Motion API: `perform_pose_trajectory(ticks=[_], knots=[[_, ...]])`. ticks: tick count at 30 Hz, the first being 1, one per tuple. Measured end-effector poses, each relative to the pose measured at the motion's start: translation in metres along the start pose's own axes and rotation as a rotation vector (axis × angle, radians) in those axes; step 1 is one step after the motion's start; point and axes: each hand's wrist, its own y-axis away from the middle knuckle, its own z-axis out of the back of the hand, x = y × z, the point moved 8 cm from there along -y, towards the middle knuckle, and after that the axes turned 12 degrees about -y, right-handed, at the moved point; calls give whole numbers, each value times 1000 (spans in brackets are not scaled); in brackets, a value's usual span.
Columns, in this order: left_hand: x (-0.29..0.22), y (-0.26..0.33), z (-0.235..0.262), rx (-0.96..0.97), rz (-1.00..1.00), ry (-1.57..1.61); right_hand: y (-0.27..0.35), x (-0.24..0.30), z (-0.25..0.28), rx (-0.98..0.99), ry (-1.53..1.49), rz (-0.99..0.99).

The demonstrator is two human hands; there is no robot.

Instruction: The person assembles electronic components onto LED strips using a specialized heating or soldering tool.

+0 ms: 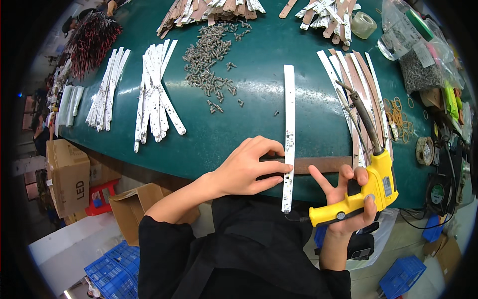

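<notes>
A long white circuit board strip (289, 104) with small dark parts stands lengthwise in front of me, its lower end past the table's near edge. My left hand (249, 167) grips the strip's left edge between bent fingers and thumb. Beneath the strip a flat brown bar (321, 165) lies crosswise. My right hand (351, 199) is closed round the handle of a yellow soldering gun (379, 180), with its index finger stretched toward the strip. The gun's dark metal nozzle (366, 117) points up and away, over a group of white and brown strips (343, 70).
Bundles of white strips (158, 94) lie left on the green table (239, 134). A heap of small metal parts (206, 55) sits at centre-back, with more strips (214, 10) behind. At right are rubber bands (398, 119), a tape roll (363, 25) and a clear jar (401, 40).
</notes>
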Motion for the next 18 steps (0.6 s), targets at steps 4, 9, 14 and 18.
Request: perform_pose_trajectory(ticks=[4,9,14,18], knots=[[15,-9,20,-114,82,5,0,2,-4,30,12,-3],[59,-31,23,-103,287,-168,0,-1,1,1,-22,-13],[70,-43,7,-51,240,-288,3,-5,-6,5,43,-45],[73,-40,7,-48,302,-256,5,0,-4,7,59,-28]])
